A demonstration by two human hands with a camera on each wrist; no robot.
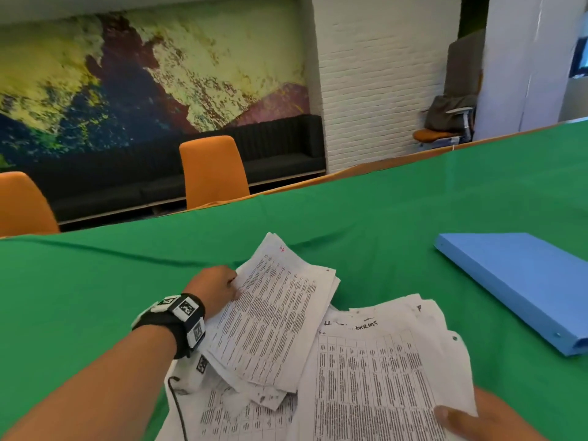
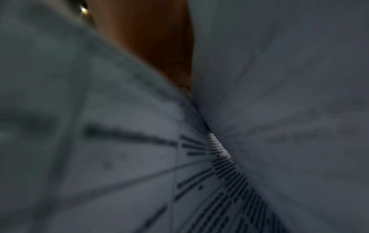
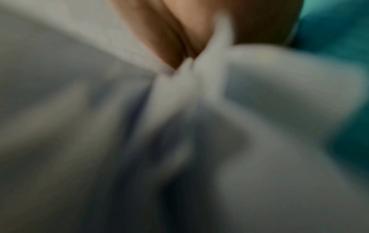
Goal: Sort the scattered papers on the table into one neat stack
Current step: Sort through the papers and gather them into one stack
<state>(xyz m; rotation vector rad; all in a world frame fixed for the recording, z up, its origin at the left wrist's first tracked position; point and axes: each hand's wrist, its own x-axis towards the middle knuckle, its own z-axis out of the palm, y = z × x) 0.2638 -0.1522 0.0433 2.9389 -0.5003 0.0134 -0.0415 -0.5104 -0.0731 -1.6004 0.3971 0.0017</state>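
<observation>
Printed white papers lie overlapped on the green table (image 1: 381, 218). My left hand (image 1: 219, 286) grips the left edge of a tilted bundle of text sheets (image 1: 273, 313). At the lower right, my right hand (image 1: 467, 420) pinches a bundle of table-printed sheets (image 1: 378, 370), thumb on top. More loose sheets (image 1: 235, 415) lie underneath near the front edge. The left wrist view shows dim printed paper (image 2: 199, 181) close up with a bit of hand (image 2: 155, 39). The right wrist view is blurred: paper edges (image 3: 189, 78) between fingers (image 3: 169, 31).
A closed blue binder (image 1: 521, 284) lies on the table at the right. Two orange chairs (image 1: 213, 170) stand beyond the far table edge, with a black bench (image 1: 280, 154) against the painted wall. A wrinkle runs across the green cloth behind the papers.
</observation>
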